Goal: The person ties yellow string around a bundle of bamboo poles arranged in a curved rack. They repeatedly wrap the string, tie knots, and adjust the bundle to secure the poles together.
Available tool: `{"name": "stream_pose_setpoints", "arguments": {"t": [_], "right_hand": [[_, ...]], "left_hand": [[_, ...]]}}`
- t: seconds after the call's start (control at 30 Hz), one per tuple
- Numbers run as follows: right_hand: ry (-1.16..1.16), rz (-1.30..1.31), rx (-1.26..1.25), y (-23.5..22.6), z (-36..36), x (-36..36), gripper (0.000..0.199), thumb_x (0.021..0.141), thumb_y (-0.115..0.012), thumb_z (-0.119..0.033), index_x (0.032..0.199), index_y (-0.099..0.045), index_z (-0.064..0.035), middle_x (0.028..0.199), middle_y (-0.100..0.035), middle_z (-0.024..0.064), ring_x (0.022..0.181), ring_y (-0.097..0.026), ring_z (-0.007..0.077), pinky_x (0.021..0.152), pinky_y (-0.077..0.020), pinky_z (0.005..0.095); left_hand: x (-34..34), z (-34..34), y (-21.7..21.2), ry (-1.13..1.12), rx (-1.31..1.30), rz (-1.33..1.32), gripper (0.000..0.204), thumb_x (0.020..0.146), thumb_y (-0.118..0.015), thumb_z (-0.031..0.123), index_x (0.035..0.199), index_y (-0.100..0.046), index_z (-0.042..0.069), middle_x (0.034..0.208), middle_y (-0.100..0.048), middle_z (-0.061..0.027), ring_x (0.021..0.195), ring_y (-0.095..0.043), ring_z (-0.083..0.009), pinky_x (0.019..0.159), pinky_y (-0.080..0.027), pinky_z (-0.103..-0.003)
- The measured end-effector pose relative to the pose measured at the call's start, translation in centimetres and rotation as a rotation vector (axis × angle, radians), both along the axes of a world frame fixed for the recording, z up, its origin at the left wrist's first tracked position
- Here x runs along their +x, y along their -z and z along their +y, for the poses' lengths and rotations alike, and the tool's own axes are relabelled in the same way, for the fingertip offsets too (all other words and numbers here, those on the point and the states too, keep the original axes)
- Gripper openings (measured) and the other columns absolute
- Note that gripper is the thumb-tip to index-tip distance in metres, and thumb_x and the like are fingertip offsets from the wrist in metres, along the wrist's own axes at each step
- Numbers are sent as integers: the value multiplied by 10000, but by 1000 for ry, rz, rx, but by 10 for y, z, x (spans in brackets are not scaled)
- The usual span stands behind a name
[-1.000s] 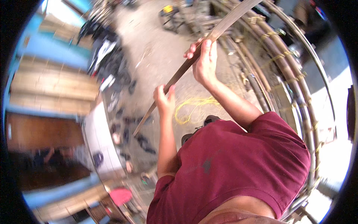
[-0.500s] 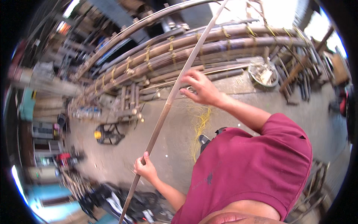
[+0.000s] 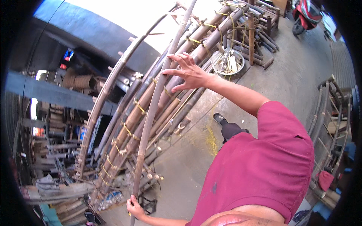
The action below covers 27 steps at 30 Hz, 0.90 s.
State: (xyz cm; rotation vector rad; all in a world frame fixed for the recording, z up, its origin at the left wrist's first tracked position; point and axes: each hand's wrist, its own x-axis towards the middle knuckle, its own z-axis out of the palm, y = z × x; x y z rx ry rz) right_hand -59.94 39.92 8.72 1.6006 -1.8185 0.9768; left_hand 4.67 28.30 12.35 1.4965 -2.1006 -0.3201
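The left hand (image 3: 134, 208) was clamped on the long bamboo strip (image 3: 148, 123), its fingers wrapped around the lower length. The right hand (image 3: 188, 73) was set well above the left hand, with thumb and fingers spread apart; its fingertips overlapped the edge of the strip, but whether they pressed on it could not be told. The strip rose from the left hand, passed at the right hand's fingertips and left the view at the top, so neither end was visible. Beyond both hands lay a row of thick poles (image 3: 223, 31), bound with yellow ties (image 3: 141, 106). A basin (image 3: 228, 73) of scraps stood to the right of the right hand, while yellow strands (image 3: 212, 141) lay on the floor (image 3: 264, 98) below it. For sound handling, in judgement, the left hand's hold needed to be firm, because it alone was seen gripping the strip. The right hand was best used as a light guide, fingers clear of the strip's edges, which could have been sharp. Wide hand spacing favoured control of so long a piece. Since the poles stood behind the strip, its upper length needed watching for snags on the ties.
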Motion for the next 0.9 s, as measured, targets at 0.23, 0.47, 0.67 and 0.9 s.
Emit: {"name": "stream_pose_setpoints", "arguments": {"t": [0.23, 0.47, 0.67, 0.9], "right_hand": [[255, 147, -8, 12, -43, -144, 418, 772, -751, -319, 1158, -615, -235, 1245, -547, 26, 1272, -436, 235, 1123, -228, 489], [333, 10, 131, 79, -64, -260, 388, 725, -688, -173, 1104, -609, -195, 1103, -567, 54, 1143, -524, 273, 1097, -289, 516], [346, -145, 311, 117, -72, -318, 449, 691, -713, -154, 1131, -622, -169, 1120, -561, 111, 1181, -505, 319, 1125, -285, 525], [289, -453, 813, 109, -86, -330, 789, 612, -873, -493, 1226, -543, -126, 1224, -564, 182, 1256, -456, 384, 1072, -309, 584]], "left_hand": [[-147, -137, -1, 124, -13, -11, 552, 948, -644, 442, 680, -512, -22, 636, -498, -88, 635, -407, -198, 603, -365, -384], [-315, -229, 33, 169, -125, -166, 468, 916, -673, 451, 717, -651, 28, 640, -546, -126, 644, -497, -271, 669, -403, -430], [-376, -270, 97, 166, 67, -264, 557, 907, -625, 558, 732, -640, 29, 702, -585, -184, 713, -550, -333, 790, -424, -478], [-409, -279, 138, 309, 257, -153, 584, 919, -636, 524, 734, -641, -31, 668, -636, -186, 656, -587, -347, 810, -438, -461]]}}
